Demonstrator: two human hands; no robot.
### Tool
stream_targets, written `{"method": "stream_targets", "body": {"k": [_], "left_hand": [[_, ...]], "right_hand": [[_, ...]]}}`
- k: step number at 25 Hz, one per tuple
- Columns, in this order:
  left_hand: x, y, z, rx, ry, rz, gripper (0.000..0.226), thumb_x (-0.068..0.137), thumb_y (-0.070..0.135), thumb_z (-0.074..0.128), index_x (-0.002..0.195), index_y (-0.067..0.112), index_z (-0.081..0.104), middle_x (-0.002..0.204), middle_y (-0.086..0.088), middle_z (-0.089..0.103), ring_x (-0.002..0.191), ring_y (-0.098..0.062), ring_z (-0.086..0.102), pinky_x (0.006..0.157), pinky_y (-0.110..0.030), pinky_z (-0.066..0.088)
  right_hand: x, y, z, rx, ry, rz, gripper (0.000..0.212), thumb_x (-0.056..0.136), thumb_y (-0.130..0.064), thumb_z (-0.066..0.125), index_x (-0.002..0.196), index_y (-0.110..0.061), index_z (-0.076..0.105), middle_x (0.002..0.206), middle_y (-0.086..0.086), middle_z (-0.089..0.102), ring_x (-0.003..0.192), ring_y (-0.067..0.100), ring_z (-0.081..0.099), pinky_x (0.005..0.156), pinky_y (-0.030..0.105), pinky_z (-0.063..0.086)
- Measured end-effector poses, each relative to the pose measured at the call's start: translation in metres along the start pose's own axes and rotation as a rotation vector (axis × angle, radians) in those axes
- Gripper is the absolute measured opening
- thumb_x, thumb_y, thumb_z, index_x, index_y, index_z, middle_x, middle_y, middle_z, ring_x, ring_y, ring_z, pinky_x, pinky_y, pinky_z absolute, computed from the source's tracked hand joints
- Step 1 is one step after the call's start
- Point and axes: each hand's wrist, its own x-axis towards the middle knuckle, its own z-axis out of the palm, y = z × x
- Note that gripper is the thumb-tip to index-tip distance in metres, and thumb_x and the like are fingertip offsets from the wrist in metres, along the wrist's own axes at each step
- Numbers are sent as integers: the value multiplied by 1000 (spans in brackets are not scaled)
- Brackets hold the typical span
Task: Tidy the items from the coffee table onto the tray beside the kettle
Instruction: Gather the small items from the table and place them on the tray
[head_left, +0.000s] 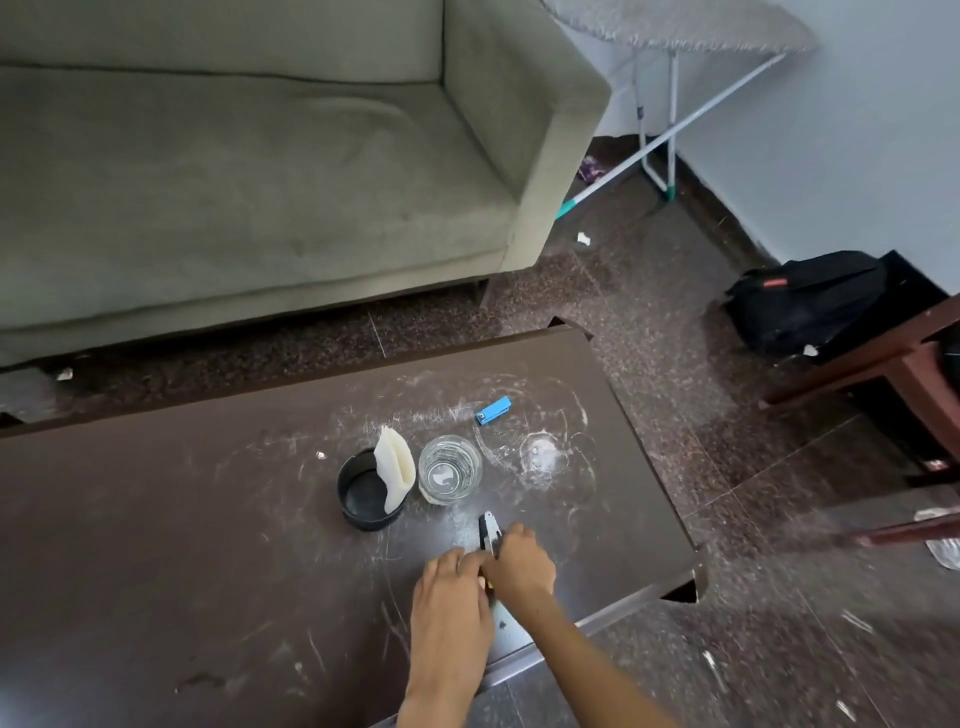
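Metal tool, small black/silver (487, 535), lies on the worktop (208, 519) just near-side & right of the glass (450, 469), long axis running from the glass back toward me. Both hands on its near end: right grip (519, 561) curled over it, left grip (454, 577) flat alongside, tip poking out beyond. Right's nearer; tray not in view

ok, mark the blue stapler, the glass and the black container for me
blue stapler (493, 410), head view, middle of its top face
glass (450, 469), head view, centre of its clear base
black container (363, 491), head view, dark inside floor left of the white cloth
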Motion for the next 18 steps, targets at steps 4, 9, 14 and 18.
{"method": "stream_targets", "body": {"k": [4, 9, 14, 18], "left_hand": [[13, 5, 13, 72, -58, 66, 56, 87, 9, 52, 141, 20, 40, 149, 1, 39, 135, -20, 39, 110, -33, 35], [32, 34, 11, -8, -89, 181, 45, 88, 16, 58, 132, 17, 50, 129, 1, 58, 119, -21, 55, 104, -34, 42], [47, 46, -13, -176, 66, -57, 12, 91, 23, 56, 93, 13, 63, 82, -10, 68, 80, -30, 63, 71, -38, 46], [50, 41, -14, -207, 76, -144, 13, 89, 26, 59, 92, 14, 64, 84, -11, 69, 82, -31, 63, 72, -39, 47]], "right_hand": [[-3, 32, -45, 92, -26, -216, 42, 76, -47, 53, 96, -12, 61, 108, 8, 58, 88, 22, 58, 72, 28, 42], [-19, 43, -103, 459, -25, -443, 24, 66, -23, 72, 89, -14, 68, 82, -1, 70, 71, 2, 58, 68, 11, 43], [5, 31, -119, 910, -160, -304, 39, 89, -42, 58, 91, -4, 65, 70, 4, 66, 65, 13, 62, 59, 25, 51], [60, 7, -104, 409, 144, -344, 31, 91, -34, 52, 88, -7, 66, 85, 6, 68, 77, 22, 65, 66, 29, 51]]}}
